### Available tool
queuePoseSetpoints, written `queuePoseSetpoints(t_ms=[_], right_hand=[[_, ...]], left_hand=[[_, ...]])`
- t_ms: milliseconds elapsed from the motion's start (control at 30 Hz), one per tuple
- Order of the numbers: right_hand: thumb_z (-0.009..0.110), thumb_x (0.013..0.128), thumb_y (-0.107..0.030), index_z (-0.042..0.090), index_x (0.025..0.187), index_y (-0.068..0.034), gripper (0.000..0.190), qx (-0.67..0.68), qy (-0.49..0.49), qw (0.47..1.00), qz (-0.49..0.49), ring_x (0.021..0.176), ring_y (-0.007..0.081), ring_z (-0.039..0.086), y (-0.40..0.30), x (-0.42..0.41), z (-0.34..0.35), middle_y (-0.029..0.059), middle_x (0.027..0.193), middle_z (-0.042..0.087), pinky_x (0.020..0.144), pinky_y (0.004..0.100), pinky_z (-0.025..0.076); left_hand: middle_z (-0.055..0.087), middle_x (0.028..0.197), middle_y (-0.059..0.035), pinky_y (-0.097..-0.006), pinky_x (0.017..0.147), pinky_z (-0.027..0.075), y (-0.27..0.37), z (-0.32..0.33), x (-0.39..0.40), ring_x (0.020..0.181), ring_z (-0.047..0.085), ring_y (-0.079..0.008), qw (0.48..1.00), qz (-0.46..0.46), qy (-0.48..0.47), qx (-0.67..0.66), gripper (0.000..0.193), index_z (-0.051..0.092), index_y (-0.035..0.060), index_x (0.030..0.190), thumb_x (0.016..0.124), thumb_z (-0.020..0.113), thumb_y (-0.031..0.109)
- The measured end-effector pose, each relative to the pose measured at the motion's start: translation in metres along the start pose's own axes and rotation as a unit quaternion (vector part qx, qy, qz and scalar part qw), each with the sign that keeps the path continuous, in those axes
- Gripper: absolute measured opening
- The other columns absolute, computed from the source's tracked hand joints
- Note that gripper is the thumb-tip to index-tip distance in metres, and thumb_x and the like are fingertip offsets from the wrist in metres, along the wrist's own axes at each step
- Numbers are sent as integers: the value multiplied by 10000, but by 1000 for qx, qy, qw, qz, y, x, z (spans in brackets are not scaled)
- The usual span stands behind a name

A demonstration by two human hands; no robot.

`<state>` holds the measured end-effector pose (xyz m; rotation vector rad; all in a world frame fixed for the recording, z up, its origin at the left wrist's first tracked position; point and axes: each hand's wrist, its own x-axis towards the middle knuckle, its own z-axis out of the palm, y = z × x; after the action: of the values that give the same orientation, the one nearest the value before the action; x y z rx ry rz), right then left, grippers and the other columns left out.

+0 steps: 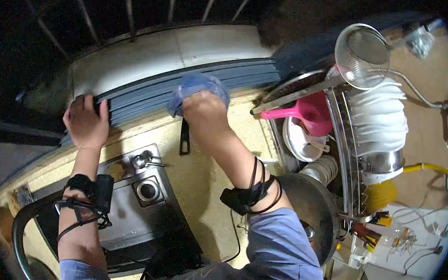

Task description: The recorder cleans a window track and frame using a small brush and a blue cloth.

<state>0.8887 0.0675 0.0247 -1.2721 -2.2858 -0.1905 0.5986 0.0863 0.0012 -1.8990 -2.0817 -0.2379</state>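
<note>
My right hand is closed on a crumpled blue cloth, pressed to the dark sliding-window track. Part of the cloth is hidden under the hand. Near the left end of the same track, my left hand rests with its fingers apart and nothing visible in it. A black handle with a hanging slot lies on the pale counter just below my right hand; what it belongs to is hidden. Both forearms wear black straps with cables.
A steel gas stove sits below my left hand, with a small ladle on it. To the right stand a dish rack, a pink dipper, stacked white bowls, a strainer and a dark wok. Metal bars lie beyond the window.
</note>
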Motion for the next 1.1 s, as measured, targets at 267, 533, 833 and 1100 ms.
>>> queuePoseSetpoints(t_ms=[267,533,833,1100], right_hand=[[586,717,-133,692,649,-83,136,-275,-108,929,224,652,278,677,136,-14,-52,145,682,669,590,392,543],[569,687,-110,648,692,-45,103,-244,-91,933,250,680,306,653,122,5,-30,157,686,650,621,402,529],[538,689,-81,607,727,-39,90,-230,29,956,181,710,294,611,134,-26,-35,144,694,609,662,381,504],[565,679,-133,607,676,-90,60,-305,39,931,197,725,229,592,133,-18,-21,70,688,618,655,379,438]], left_hand=[[556,1157,-81,-404,967,337,7,1,1,1129,504,-240,997,31,68,10,394,560,108,1112,919,453,435],[551,1179,-87,-399,954,341,-9,4,2,1134,498,-232,999,26,12,30,363,562,104,1128,924,464,389],[561,1160,-89,-400,955,344,2,2,-2,1129,501,-237,999,28,18,17,364,557,99,1133,923,463,382],[567,1137,-101,-400,937,352,-5,1,2,1105,511,-242,997,30,65,32,342,544,91,1090,920,465,377]])
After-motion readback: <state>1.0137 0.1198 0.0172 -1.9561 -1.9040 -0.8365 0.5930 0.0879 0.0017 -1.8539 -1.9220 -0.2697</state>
